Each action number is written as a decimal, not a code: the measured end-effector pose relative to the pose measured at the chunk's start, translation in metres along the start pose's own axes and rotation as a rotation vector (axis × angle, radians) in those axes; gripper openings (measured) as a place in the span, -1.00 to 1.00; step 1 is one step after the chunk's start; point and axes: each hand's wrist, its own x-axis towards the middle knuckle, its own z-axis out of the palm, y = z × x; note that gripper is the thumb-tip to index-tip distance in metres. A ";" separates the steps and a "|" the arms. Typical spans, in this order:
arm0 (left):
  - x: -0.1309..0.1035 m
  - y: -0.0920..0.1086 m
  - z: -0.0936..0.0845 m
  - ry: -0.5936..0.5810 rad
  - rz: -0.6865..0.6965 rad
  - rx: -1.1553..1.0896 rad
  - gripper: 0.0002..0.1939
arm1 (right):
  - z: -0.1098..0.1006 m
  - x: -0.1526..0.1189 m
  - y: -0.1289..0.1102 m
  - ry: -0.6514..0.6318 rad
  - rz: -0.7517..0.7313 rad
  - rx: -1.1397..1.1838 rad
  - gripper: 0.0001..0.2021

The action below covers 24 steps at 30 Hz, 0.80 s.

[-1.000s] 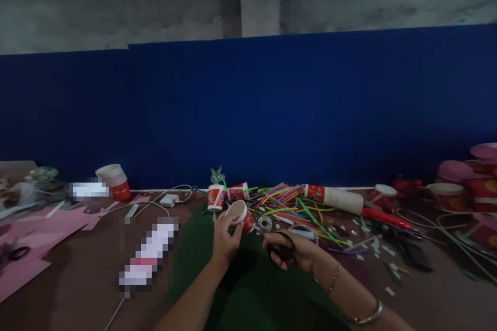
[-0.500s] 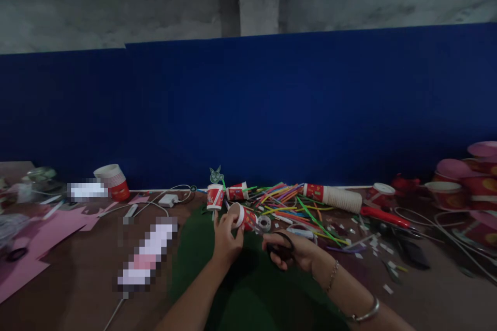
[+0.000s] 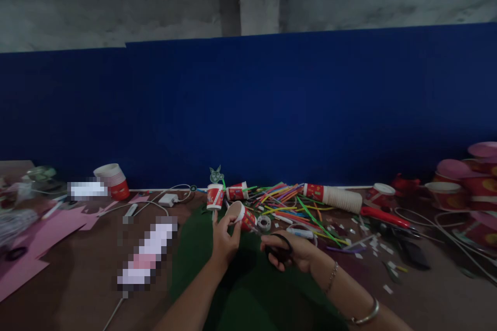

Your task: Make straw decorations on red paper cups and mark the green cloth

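A red paper cup with a white rim lies tilted in my left hand, its mouth facing up and left. My fingers wrap round the rim side. In my right hand are black-handled scissors, with fingers through the loops and the blades pointing at the cup's lower side. The blades are thin and dim, so how far they are apart is unclear. Just behind my left hand stands another red cup with a cat-like cutout above it. A tape roll lies beside the held cup.
Coloured sticks and a lying cup stack fill the back. Paper scraps, a red-handled tool and cables lie at right. Pink paper, a cup stack and a white adapter are at left.
My left hand and the held cup have shifted slightly left, and the cup has turned a little. My right hand with the scissors has moved slightly left too.
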 end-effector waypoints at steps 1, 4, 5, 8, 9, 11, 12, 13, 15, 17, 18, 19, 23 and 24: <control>0.000 0.001 -0.001 0.002 0.003 -0.001 -0.90 | 0.000 0.000 0.000 0.004 0.002 0.000 -0.60; 0.001 0.001 -0.001 0.015 0.026 0.004 -0.90 | 0.002 0.000 -0.001 0.031 0.030 -0.002 -0.60; 0.001 0.001 -0.001 0.020 0.032 0.010 -0.89 | 0.002 0.000 -0.001 0.040 0.032 -0.007 -0.59; 0.001 -0.001 0.000 0.033 0.050 0.042 -0.90 | 0.004 0.003 0.000 0.073 -0.029 -0.116 -0.59; 0.001 -0.001 0.000 0.040 0.056 0.051 -0.90 | 0.005 0.004 0.000 0.102 -0.055 -0.192 -0.60; 0.001 -0.002 0.001 0.058 0.067 0.061 -0.92 | 0.007 0.007 0.001 0.199 -0.099 -0.372 -0.63; 0.000 -0.002 0.001 0.068 0.071 0.064 -0.92 | 0.008 0.007 0.001 0.250 -0.114 -0.446 -0.65; 0.000 -0.002 0.001 0.077 0.072 0.065 -0.93 | 0.009 0.007 0.001 0.286 -0.122 -0.491 -0.66; 0.000 -0.002 0.002 0.079 0.071 0.065 -0.93 | 0.011 0.006 0.000 0.280 -0.116 -0.444 -0.66; 0.000 -0.002 0.002 0.065 0.063 0.062 -0.92 | 0.012 0.004 0.000 0.200 -0.078 -0.237 -0.66; 0.000 -0.002 0.002 0.061 0.050 0.062 -0.91 | 0.012 0.003 -0.001 0.158 -0.059 -0.118 -0.64; 0.000 -0.002 0.003 0.059 0.034 0.064 -0.91 | 0.012 0.002 -0.001 0.118 -0.044 0.000 -0.62; 0.000 -0.004 0.003 0.044 0.003 0.061 -0.91 | 0.012 0.002 -0.001 0.065 -0.015 0.172 -0.59; 0.000 -0.004 0.003 0.030 0.016 0.054 -0.92 | 0.013 0.002 -0.001 0.084 -0.020 0.089 -0.60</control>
